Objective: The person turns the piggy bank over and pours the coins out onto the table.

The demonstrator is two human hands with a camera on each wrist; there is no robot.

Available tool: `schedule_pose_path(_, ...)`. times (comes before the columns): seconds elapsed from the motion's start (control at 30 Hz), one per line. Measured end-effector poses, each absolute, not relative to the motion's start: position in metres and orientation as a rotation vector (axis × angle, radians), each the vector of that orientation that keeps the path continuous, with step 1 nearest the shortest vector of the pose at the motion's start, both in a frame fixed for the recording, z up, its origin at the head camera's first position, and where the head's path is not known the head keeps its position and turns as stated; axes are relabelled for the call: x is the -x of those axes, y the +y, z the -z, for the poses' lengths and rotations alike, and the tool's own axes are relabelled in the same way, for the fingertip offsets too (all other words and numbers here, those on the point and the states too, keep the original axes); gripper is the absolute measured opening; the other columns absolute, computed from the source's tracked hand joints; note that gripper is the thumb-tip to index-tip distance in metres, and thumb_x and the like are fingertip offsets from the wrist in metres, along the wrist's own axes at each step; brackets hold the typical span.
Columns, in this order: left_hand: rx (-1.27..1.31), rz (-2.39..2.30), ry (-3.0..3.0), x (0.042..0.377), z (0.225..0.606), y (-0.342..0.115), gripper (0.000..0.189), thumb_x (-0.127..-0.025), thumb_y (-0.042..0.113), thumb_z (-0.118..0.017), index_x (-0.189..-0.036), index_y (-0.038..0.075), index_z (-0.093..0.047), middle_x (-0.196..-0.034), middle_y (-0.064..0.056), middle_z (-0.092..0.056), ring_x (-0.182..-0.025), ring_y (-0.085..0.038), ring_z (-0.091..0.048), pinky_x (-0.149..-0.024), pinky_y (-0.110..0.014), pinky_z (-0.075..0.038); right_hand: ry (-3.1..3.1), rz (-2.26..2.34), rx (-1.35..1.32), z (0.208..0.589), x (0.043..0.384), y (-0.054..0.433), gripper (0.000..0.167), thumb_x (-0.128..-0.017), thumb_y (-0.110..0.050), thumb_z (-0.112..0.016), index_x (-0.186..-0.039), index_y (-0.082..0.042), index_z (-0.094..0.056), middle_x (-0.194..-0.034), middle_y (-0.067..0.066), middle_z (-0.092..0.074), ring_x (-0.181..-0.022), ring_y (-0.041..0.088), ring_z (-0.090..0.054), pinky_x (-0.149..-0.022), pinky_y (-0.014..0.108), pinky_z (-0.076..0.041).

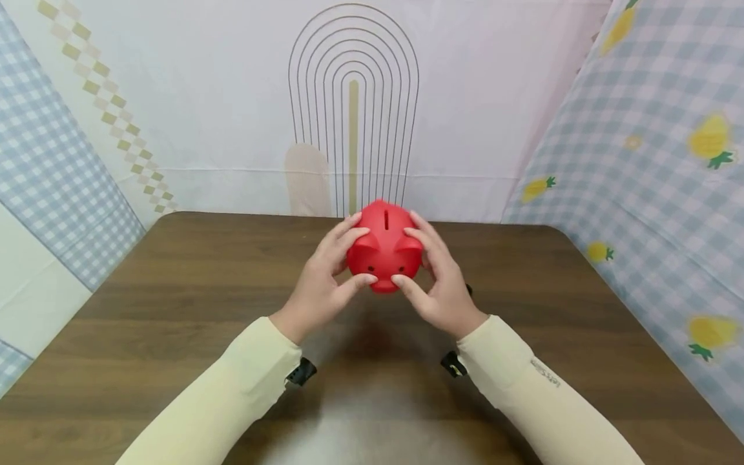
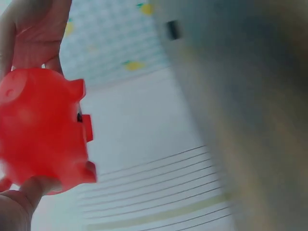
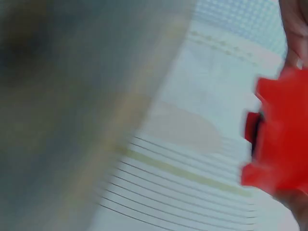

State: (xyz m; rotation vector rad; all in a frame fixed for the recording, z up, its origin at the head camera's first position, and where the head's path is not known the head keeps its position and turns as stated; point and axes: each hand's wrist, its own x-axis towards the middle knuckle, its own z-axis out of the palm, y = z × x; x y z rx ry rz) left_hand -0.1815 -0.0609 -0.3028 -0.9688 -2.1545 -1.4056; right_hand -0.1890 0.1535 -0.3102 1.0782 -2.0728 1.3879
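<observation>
A red piggy bank (image 1: 385, 248) is held between both hands, its snout and dark eyes toward me and its coin slot on top. My left hand (image 1: 321, 278) grips its left side, thumb beside the snout and fingers along the ear and flank. The right hand (image 1: 440, 278) mirrors this on the other side. Stubby feet and a dark spot on the underside of the piggy bank (image 2: 43, 130) show in the left wrist view, clear of the tabletop. In the right wrist view, the piggy bank (image 3: 286, 134) is blurred and cut off by the frame edge.
A brown wood-grain table (image 1: 192, 310) spreads beneath the hands. Behind it hangs a white cloth (image 1: 232, 97) with an arch pattern. A blue checked cloth with pineapples (image 1: 657, 168) lines the right side, and another checked cloth (image 1: 52, 148) hangs at left.
</observation>
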Motion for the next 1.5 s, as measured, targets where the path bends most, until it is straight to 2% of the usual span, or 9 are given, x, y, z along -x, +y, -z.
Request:
schedule_pose_path(0.07, 1.014, 1.372, -2.102, 0.179, 0.294, -0.060, 0.064, -0.078, 0.001, -0.076, -0.136, 0.003, -0.048, -0.150, -0.012, -0.035, -0.135, -0.029, -0.037, -0.090, -0.042, -0.053, -1.997, -1.330, -1.112, 0.304, 0.186, 0.152, 0.071, -0.076, 0.004, -0.073, -0.139, 0.004, -0.039, -0.154, 0.017, -0.028, -0.132, 0.034, -0.040, -0.095, 0.036, -0.051)
schedule_pose_path(0.13, 0.989, 1.409, -2.132, 0.183, 0.294, -0.060, 0.063, -0.080, 0.001, -0.075, -0.136, 0.003, -0.048, -0.150, -0.013, -0.035, -0.135, -0.029, -0.037, -0.089, -0.044, -0.053, -2.042, -1.343, -1.086, 0.303, 0.189, 0.151, 0.069, -0.079, 0.003, -0.072, -0.139, 0.003, -0.039, -0.153, 0.016, -0.029, -0.131, 0.031, -0.041, -0.095, 0.036, -0.051)
schedule_pose_path(0.3, 0.783, 1.645, -2.292, 0.200, 0.315, -0.060, 0.063, -0.083, 0.003, -0.073, -0.139, 0.007, -0.047, -0.150, -0.010, -0.036, -0.132, -0.028, -0.039, -0.088, -0.046, -0.053, -2.301, -1.472, -0.934, 0.318, 0.206, 0.149, 0.060, -0.086, -0.003, -0.069, -0.139, -0.002, -0.041, -0.153, 0.009, -0.030, -0.128, 0.028, -0.044, -0.092, 0.044, -0.052)
schedule_pose_path(0.6, 0.723, 1.701, -2.289, 0.210, 0.328, -0.057, 0.063, -0.082, 0.000, -0.073, -0.138, 0.003, -0.047, -0.149, -0.015, -0.037, -0.133, -0.032, -0.038, -0.089, -0.051, -0.051, -2.415, -1.507, -0.847, 0.324, 0.213, 0.151, 0.061, -0.087, -0.010, -0.069, -0.141, -0.006, -0.040, -0.154, 0.007, -0.031, -0.127, 0.030, -0.045, -0.091, 0.051, -0.051)
schedule_pose_path(0.8, 0.764, 1.663, -2.272, 0.205, 0.321, -0.058, 0.061, -0.083, 0.001, -0.073, -0.138, 0.004, -0.048, -0.150, -0.013, -0.036, -0.133, -0.030, -0.039, -0.088, -0.048, -0.053, -2.352, -1.495, -0.889, 0.322, 0.210, 0.150, 0.061, -0.087, -0.007, -0.069, -0.141, -0.007, -0.040, -0.153, 0.006, -0.031, -0.127, 0.026, -0.044, -0.092, 0.046, -0.051)
schedule_pose_path(1.0, 0.961, 1.448, -2.163, 0.191, 0.302, -0.059, 0.062, -0.080, 0.001, -0.074, -0.136, 0.004, -0.048, -0.151, -0.011, -0.034, -0.132, -0.029, -0.039, -0.089, -0.044, -0.053, -2.095, -1.329, -1.067, 0.312, 0.196, 0.150, 0.070, -0.080, 0.002, -0.072, -0.140, 0.001, -0.036, -0.154, 0.015, -0.026, -0.130, 0.032, -0.041, -0.092, 0.047, -0.052)
schedule_pose_path(1.23, 0.798, 1.559, -2.396, 0.207, 0.329, -0.055, 0.062, -0.081, 0.001, -0.074, -0.137, 0.000, -0.047, -0.147, -0.019, -0.038, -0.132, -0.034, -0.039, -0.087, -0.048, -0.054, -2.450, -1.406, -0.867, 0.334, 0.206, 0.155, 0.060, -0.088, -0.008, -0.068, -0.140, -0.001, -0.038, -0.152, 0.013, -0.030, -0.123, 0.032, -0.048, -0.092, 0.046, -0.052)
schedule_pose_path(1.3, 0.741, 1.596, -2.430, 0.209, 0.334, -0.054, 0.062, -0.082, 0.002, -0.074, -0.137, 0.001, -0.047, -0.146, -0.018, -0.039, -0.131, -0.034, -0.041, -0.088, -0.049, -0.053, -2.516, -1.424, -0.827, 0.337, 0.209, 0.155, 0.063, -0.088, -0.011, -0.068, -0.142, -0.003, -0.036, -0.150, 0.014, -0.032, -0.122, 0.034, -0.049, -0.090, 0.047, -0.053)
schedule_pose_path(1.5, 0.680, 1.637, -2.433, 0.212, 0.336, -0.054, 0.058, -0.083, 0.001, -0.073, -0.135, 0.000, -0.049, -0.138, -0.018, -0.048, -0.128, -0.032, -0.046, -0.102, -0.045, -0.044, -2.632, -1.473, -0.756, 0.332, 0.213, 0.154, 0.065, -0.092, -0.015, -0.066, -0.146, -0.007, -0.032, -0.145, 0.012, -0.040, -0.124, 0.032, -0.048, -0.091, 0.046, -0.053)
